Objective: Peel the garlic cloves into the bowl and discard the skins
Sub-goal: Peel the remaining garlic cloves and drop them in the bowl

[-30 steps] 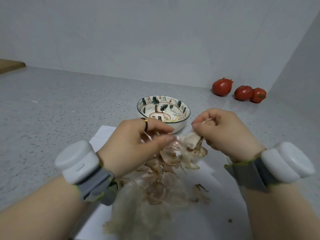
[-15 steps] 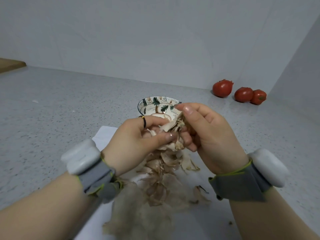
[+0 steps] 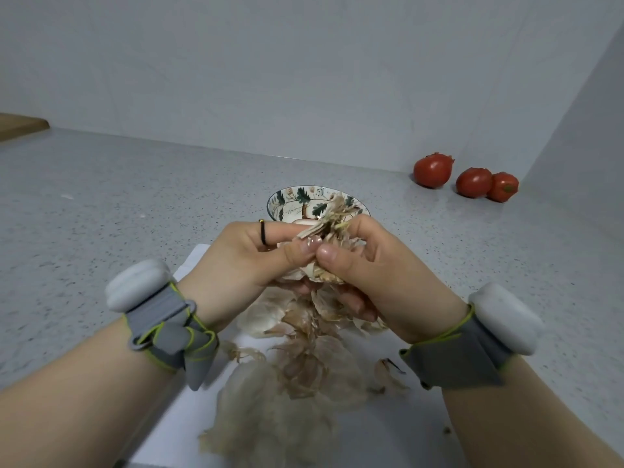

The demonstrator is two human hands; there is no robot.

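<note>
Both hands meet above the counter around a piece of garlic (image 3: 332,228) with dry papery skin and root fibres sticking up. My left hand (image 3: 243,261) pinches it from the left with thumb and fingers. My right hand (image 3: 374,265) grips it from the right, thumb pressed beside the left thumb. Just behind the hands stands the patterned bowl (image 3: 287,201), partly hidden; its contents are mostly covered. A heap of loose garlic skins (image 3: 297,376) lies below the hands on a white sheet (image 3: 381,434).
Three red tomatoes (image 3: 472,180) sit at the back right near the wall corner. A wooden board edge (image 3: 20,125) shows at the far left. Grey speckled counter (image 3: 101,214) stretches to the left of the bowl.
The hands have come together from apart and lifted the garlic in front of the bowl. My right hand has turned, its thumb now beside the left thumb on the garlic.
</note>
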